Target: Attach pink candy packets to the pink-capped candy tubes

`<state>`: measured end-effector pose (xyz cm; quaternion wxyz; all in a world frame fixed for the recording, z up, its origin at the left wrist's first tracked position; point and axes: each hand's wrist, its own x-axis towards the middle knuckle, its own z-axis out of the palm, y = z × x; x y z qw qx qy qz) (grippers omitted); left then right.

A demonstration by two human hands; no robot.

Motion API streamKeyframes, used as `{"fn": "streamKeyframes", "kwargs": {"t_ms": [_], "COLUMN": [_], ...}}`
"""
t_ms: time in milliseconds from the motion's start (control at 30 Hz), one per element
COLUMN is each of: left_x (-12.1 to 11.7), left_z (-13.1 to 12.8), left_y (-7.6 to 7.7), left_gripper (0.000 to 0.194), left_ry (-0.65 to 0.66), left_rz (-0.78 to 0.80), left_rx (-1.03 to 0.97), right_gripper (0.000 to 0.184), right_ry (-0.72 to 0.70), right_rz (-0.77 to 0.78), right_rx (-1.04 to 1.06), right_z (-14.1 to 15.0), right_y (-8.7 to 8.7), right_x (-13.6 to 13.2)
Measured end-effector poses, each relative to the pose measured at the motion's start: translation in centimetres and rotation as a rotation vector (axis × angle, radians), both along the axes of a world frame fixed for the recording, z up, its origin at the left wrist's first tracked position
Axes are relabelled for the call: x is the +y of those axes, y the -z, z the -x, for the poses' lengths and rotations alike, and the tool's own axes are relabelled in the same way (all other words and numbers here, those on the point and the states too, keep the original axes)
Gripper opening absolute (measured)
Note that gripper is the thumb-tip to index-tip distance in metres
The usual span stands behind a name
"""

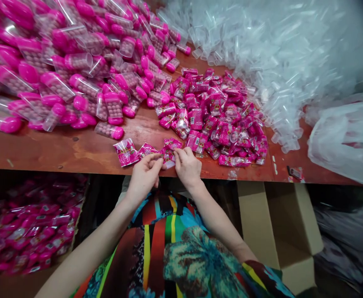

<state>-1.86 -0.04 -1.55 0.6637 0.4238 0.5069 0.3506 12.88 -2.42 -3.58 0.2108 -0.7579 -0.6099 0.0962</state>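
Observation:
At the front edge of the table, my right hand (187, 165) pinches the side of a pink printed wrapper (170, 145). My left hand (147, 171) is closed at the same wrapper's left side, thumb and fingertips together. A bit of white or clear material shows between the two hands, too small to make out. Left of it lie another pink wrapper (147, 150) and a flat pink packet (126, 152), partly behind my left hand. Beyond my right hand rises a heap of small pink wrapped packets (218, 111).
Clear bottles of pink balls with pink caps (85, 85) are piled at the left. Clear plastic tubes (249, 45) heap up at the back right, near a white plastic bag (345, 136). Below the table are a box of pink packets (35, 223) and an open cardboard box (280, 223).

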Motion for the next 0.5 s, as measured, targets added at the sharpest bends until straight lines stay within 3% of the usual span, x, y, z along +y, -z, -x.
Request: {"fn": "streamKeyframes", "kwargs": {"t_ms": [100,167,233,367,433,500], "left_x": [0.1,0.3,0.5,1.1,1.3,1.3], "left_z": [-0.7,-1.2,-1.5,-1.4,-1.2,-1.2], "left_y": [-0.5,-1.0,-1.4,-1.7,-1.6,-1.4], "left_gripper": [0.040,0.033,0.023,0.028,0.029,0.030], "left_ry": [-0.011,-0.013,-0.023,-0.041,-0.036,-0.045], "left_rz": [0.040,0.108,0.161,0.199,0.223,0.235], "left_rx": [-0.041,-0.120,-0.195,-0.244,-0.255,-0.269], "right_gripper": [0.025,0.021,0.018,0.038,0.039,0.036], "right_ry": [-0.030,-0.036,-0.002,0.076,0.069,0.058], "right_rz": [-0.187,-0.248,-0.231,-0.076,-0.051,-0.090], "right_rx": [0.309,0.496,0.705,1.228,1.339,1.317], "right_z": [-0.6,-0.5,-0.2,0.2,0.1,0.1], "right_y": [-0.8,-1.2,-1.3,-1.2,-1.3,-1.4], "right_x": [-0.2,-0.2,0.0,0.6,0.9,0.9]}}
